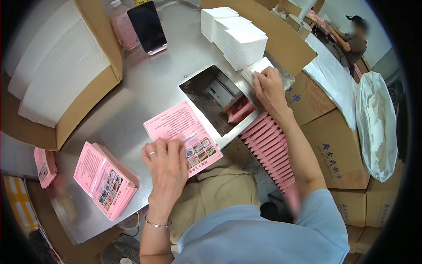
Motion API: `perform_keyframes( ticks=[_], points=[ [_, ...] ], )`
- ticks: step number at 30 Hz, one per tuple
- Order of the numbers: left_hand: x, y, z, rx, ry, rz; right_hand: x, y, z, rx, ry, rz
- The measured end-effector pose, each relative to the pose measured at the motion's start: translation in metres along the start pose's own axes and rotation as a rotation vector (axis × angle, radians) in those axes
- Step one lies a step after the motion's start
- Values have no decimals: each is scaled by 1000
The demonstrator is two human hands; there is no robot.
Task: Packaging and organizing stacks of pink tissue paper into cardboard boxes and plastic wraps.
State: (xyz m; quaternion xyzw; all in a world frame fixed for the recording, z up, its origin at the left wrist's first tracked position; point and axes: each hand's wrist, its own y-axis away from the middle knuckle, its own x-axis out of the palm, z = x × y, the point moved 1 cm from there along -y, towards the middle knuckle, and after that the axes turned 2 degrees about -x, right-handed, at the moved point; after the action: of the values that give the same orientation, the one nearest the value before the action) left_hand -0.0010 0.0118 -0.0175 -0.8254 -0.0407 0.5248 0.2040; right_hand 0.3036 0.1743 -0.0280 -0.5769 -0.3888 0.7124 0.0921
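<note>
My left hand (166,167) lies over a pink printed packet (176,118) at the front edge of the metal table (127,94). Its fingers are bent and pressed together on the packet, and the thumb is hidden. A ring and a bracelet show on this hand and wrist. Farther right, my right hand (270,88) is closed at a small stack of white paper napkins (257,69), fingertips curled against it. Left of my left hand stands a pile of similar pink packets (105,180). Taller white napkin stacks (244,42) stand beyond my right hand.
A rectangular opening (211,97) in the table holds something pink. Pink packets (268,147) hang in a row below the right edge. A phone on a stand (147,28), an open carton (90,94), brown boxes (334,145) and a white bag (376,127) surround me. Another person (355,46) sits far right.
</note>
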Motion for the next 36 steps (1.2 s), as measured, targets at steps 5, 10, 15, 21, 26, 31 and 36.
perform_keyframes(
  ticks=[5,10,15,21,26,31,36],
  points=[
    [2,5,9,-7,70,-25,0,3,-6,26,-126,-85],
    [9,-5,-2,86,146,25,-1,-3,-13,81,-111,22],
    [12,-5,1,81,151,2,-3,2,-12,-15,-102,-52],
    [4,2,6,102,202,17,-22,14,110,-408,-377,-39],
    [-3,-5,0,-34,10,99,-20,36,165,-543,-255,47],
    [14,-25,-11,-145,-43,-54,-6,-5,189,-367,-520,363],
    [4,-7,-4,-181,-248,11,-25,-2,87,-79,79,48]
  ],
)
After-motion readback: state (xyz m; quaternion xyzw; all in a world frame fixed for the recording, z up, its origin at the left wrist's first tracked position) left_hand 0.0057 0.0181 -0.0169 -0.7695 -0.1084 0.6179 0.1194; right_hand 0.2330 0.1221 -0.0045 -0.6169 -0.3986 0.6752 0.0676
